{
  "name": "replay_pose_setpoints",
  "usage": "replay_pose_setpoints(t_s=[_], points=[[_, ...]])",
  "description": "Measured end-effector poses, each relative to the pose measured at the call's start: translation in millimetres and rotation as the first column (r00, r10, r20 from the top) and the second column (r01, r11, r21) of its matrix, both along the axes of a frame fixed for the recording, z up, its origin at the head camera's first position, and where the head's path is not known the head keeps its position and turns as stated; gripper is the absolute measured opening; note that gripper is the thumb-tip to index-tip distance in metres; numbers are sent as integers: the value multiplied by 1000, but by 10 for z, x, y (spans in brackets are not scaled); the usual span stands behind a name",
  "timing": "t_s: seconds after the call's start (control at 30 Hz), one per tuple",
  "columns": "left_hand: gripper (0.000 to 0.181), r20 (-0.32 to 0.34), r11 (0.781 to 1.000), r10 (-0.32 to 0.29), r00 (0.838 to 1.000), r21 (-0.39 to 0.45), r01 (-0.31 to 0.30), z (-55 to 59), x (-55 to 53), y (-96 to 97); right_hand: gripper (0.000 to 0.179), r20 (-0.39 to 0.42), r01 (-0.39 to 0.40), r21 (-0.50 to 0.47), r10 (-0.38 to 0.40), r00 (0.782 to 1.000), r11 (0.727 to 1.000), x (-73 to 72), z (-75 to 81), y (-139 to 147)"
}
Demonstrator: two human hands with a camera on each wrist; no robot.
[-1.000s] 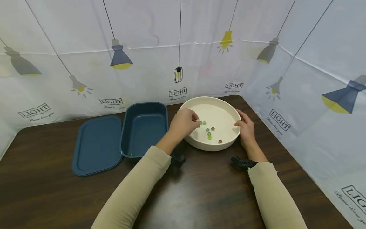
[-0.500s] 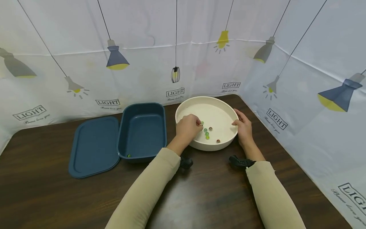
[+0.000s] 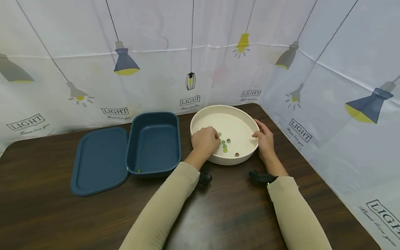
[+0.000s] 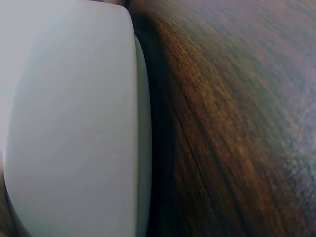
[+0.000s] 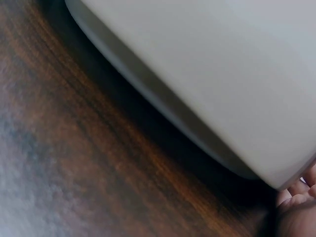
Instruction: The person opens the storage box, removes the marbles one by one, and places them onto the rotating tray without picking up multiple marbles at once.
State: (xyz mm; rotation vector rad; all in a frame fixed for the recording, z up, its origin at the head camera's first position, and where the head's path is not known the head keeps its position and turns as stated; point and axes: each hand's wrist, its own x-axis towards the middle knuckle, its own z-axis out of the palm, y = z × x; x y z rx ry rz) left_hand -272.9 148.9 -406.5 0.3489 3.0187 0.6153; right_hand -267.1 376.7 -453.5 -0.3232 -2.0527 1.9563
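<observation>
My left hand (image 3: 204, 141) reaches into a round cream bowl (image 3: 232, 161), fingers curled and fingertips turned down among glass marbles. The back of the hand hides whether it pinches a marble. Close by its fingertips lie green marbles (image 3: 223, 142), a yellow-green marble (image 3: 225, 150) and brownish marbles (image 3: 236, 155). My right hand (image 3: 265, 140) grips the bowl's right rim, thumb over the inside and fingers along the outer wall. The left wrist view has mostly the bowl's outer side (image 4: 74, 118); in the right wrist view, fingers (image 5: 298, 197) touch its edge.
Left of the bowl stands a deep blue rectangular container (image 3: 153, 172) with a green marble (image 3: 139, 170) in its near left corner. A flat blue lid (image 3: 100, 159) lies beside it on the dark wooden table (image 3: 62, 215). A lamp-print curtain (image 3: 156, 80) closes off the back and right.
My left hand has moved down and further into the bowl, now covering some green marbles that showed earlier. The right hand keeps its hold on the rim. The head view has shifted slightly.
</observation>
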Motion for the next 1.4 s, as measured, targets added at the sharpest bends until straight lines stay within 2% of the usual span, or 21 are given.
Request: replay_pose_setpoints(t_s=[0.33,0.43,0.53,0.63,0.77,0.83,0.9,0.97,1.0,1.07,1.13,1.2,1.23,1.3,1.4], points=[[9,33,999,-19,999,-31,20,-18,-27,3,68,-12,0,7,0,1000,1000,0,-19,-14],[13,40,999,-44,998,-3,44,-17,-17,-13,69,-4,8,3,-8,1000,1000,8,-36,-6],[21,27,994,-88,996,74,86,26,36,-98,69,13,12,-3,-12,1000,1000,13,-53,-6],[21,-17,978,-132,991,161,133,179,129,-277,70,15,2,2,-2,1000,1000,8,-48,-10],[18,-65,956,-156,986,242,167,496,287,-664,70,11,-8,3,8,1000,1000,-16,-25,-15],[20,-45,953,-150,988,258,157,624,355,-895,70,15,-6,-1,6,1000,1000,-24,-17,-13],[24,23,957,-161,987,248,150,689,398,-1140,70,25,-2,-4,3,1000,1000,-25,-16,-11],[29,122,964,-197,973,205,170,691,404,-1354,71,32,2,-6,-2,999,1000,-12,-7,12],[30,178,966,-222,959,177,191,678,404,-1447,71,38,4,0,-4,999,1000,-5,-4,22],[30,291,959,-279,915,126,252,605,396,-1595,71,46,8,13,-9,999,1000,4,-6,39],[28,373,943,-330,867,95,318,513,391,-1684,71,51,9,30,-11,999,1000,10,-6,47],[25,421,925,-371,828,91,368,430,385,-1722,71,52,10,42,-12,999,999,11,-3,44],[24,433,918,-387,814,94,386,387,378,-1732,71,48,11,40,-13,999,999,10,-1,37],[23,437,907,-411,800,106,408,316,364,-1741,71,40,8,33,-9,999,999,6,4,18],[22,424,908,-413,806,121,402,234,349,-1756,71,26,-3,13,3,1000,1000,-4,11,-13]])
